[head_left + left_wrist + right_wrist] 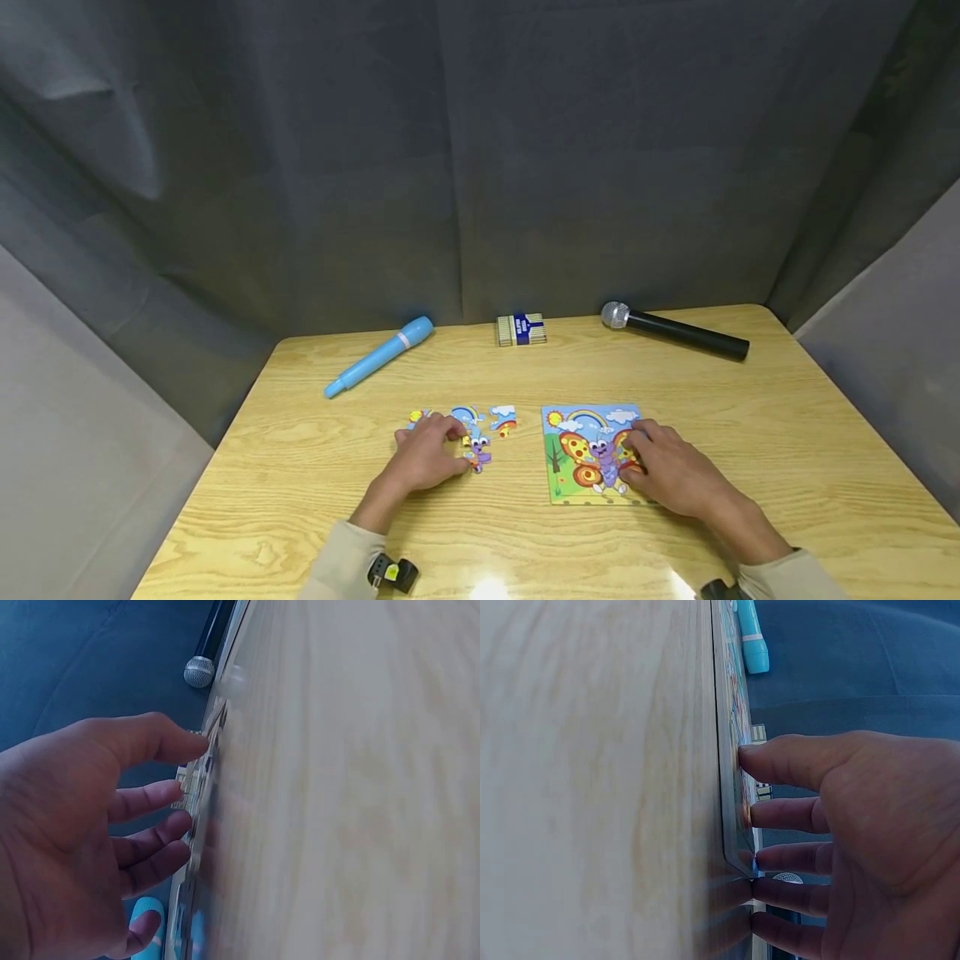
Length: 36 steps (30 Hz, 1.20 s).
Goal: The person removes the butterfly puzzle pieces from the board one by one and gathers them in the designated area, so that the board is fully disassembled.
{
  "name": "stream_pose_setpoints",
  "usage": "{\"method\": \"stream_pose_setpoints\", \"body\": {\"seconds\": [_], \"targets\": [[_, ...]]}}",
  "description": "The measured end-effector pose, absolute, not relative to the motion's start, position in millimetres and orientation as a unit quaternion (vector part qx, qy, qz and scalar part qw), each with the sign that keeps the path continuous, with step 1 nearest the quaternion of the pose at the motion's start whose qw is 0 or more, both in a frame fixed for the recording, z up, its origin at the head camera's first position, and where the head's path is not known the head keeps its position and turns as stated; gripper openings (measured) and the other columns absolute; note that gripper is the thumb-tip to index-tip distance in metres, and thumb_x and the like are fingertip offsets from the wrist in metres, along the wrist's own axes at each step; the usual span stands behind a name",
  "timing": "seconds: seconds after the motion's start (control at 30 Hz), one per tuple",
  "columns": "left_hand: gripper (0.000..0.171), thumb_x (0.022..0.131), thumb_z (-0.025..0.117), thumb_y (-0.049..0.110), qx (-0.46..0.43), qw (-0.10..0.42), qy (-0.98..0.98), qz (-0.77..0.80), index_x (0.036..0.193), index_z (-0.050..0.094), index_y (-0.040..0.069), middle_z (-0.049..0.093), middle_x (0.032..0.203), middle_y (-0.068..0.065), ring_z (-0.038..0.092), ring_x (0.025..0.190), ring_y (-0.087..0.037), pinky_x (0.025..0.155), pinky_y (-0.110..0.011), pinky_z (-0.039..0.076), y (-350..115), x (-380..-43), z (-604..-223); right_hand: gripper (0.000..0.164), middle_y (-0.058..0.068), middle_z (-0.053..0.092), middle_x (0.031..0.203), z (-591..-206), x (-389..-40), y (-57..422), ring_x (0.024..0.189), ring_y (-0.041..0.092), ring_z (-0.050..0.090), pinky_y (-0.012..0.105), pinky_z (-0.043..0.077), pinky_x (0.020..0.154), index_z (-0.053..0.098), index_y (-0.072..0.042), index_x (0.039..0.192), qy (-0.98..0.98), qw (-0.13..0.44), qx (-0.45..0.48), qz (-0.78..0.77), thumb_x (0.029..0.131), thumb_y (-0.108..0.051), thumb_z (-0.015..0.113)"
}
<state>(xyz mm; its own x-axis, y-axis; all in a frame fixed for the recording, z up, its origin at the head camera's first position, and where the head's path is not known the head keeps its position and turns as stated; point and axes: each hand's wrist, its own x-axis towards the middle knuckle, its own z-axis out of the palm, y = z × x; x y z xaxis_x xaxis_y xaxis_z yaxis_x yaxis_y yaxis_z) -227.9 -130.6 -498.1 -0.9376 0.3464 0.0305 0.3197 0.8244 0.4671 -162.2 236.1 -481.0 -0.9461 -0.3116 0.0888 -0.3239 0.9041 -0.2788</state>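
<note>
On the table, loose jigsaw pieces [478, 450] with parts of a butterfly and a rainbow lie in a loose group, flat on the wood. My left hand [426, 454] is spread over the left of this group, its thumb right at the purple butterfly piece and its fingers covering other pieces. In the left wrist view the left fingers [154, 844] are apart and slightly bent. A butterfly puzzle board [588, 450] lies to the right. My right hand [675, 471] rests on its right side, thumb and fingertips on the picture and edge, hiding part of the wing.
Along the back of the table lie a light blue pen-shaped tube [380, 357], a flat pack of thin sticks [521, 330] with a blue label, and a black microphone [675, 332] with a silver head. A dark curtain [450, 167] hangs behind.
</note>
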Motion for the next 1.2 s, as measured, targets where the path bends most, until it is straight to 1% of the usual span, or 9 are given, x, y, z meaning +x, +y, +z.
{"method": "stream_pose_setpoints", "body": {"seconds": [0.27,0.5,0.7,0.83,0.93,1.07,1.2], "targets": [[0.039,0.069,0.081,0.035,0.162,0.025,0.962,0.220,0.103,0.066,0.022,0.055,0.100,0.004,0.049,0.100,-0.018,0.080,-0.046,0.029,-140.0,-228.3,-499.6,0.032,0.016,0.054,0.128,-482.8,-163.1,237.1,0.113,0.036,0.055,0.053,0.048,0.086,0.063,-0.011,0.111,-0.976,0.020,0.159,0.147,0.086,-0.029,0.071],[0.042,0.070,0.081,0.034,0.150,0.036,0.965,0.210,0.107,0.067,0.021,0.054,0.104,0.002,0.046,0.100,-0.018,0.084,-0.047,0.029,-144.1,-226.3,-497.8,0.035,0.016,0.054,0.128,-484.3,-163.4,236.2,0.113,0.035,0.055,0.053,0.048,0.087,0.063,-0.010,0.114,-0.975,0.012,0.157,0.155,0.085,-0.029,0.071],[0.045,0.070,0.080,0.032,0.149,0.032,0.965,0.213,0.110,0.065,0.021,0.054,0.106,0.000,0.047,0.102,-0.021,0.084,-0.047,0.029,-142.2,-225.3,-494.6,0.034,0.016,0.054,0.129,-483.5,-162.7,236.1,0.115,0.036,0.054,0.054,0.047,0.089,0.062,-0.011,0.113,-0.977,0.015,0.151,0.148,0.086,-0.029,0.071],[0.045,0.072,0.077,0.031,0.155,0.034,0.963,0.218,0.113,0.062,0.021,0.055,0.108,0.000,0.048,0.105,-0.021,0.087,-0.050,0.028,-138.9,-224.3,-492.6,0.034,0.015,0.054,0.128,-483.3,-162.7,236.2,0.114,0.036,0.055,0.053,0.047,0.088,0.062,-0.011,0.113,-0.977,0.016,0.151,0.146,0.085,-0.029,0.071],[0.044,0.077,0.076,0.033,0.164,0.038,0.958,0.234,0.116,0.062,0.020,0.055,0.109,-0.001,0.049,0.105,-0.020,0.088,-0.050,0.027,-134.2,-222.3,-491.1,0.034,0.015,0.054,0.127,-483.6,-162.9,236.2,0.113,0.035,0.055,0.053,0.047,0.087,0.062,-0.011,0.112,-0.977,0.017,0.153,0.147,0.085,-0.029,0.072],[0.043,0.082,0.073,0.034,0.177,0.036,0.951,0.249,0.119,0.061,0.019,0.055,0.110,-0.001,0.048,0.104,-0.018,0.086,-0.049,0.027,-125.9,-220.6,-491.7,0.034,0.015,0.054,0.127,-484.4,-162.8,235.9,0.113,0.035,0.055,0.054,0.047,0.088,0.063,-0.011,0.112,-0.976,0.019,0.153,0.151,0.085,-0.029,0.072],[0.040,0.083,0.068,0.031,0.189,0.036,0.950,0.245,0.121,0.060,0.021,0.054,0.112,0.000,0.047,0.106,-0.018,0.088,-0.050,0.028,-115.8,-221.3,-493.5,0.034,0.016,0.054,0.128,-485.2,-163.1,235.8,0.111,0.035,0.055,0.054,0.047,0.088,0.063,-0.010,0.112,-0.975,0.022,0.154,0.156,0.085,-0.028,0.072]]}}
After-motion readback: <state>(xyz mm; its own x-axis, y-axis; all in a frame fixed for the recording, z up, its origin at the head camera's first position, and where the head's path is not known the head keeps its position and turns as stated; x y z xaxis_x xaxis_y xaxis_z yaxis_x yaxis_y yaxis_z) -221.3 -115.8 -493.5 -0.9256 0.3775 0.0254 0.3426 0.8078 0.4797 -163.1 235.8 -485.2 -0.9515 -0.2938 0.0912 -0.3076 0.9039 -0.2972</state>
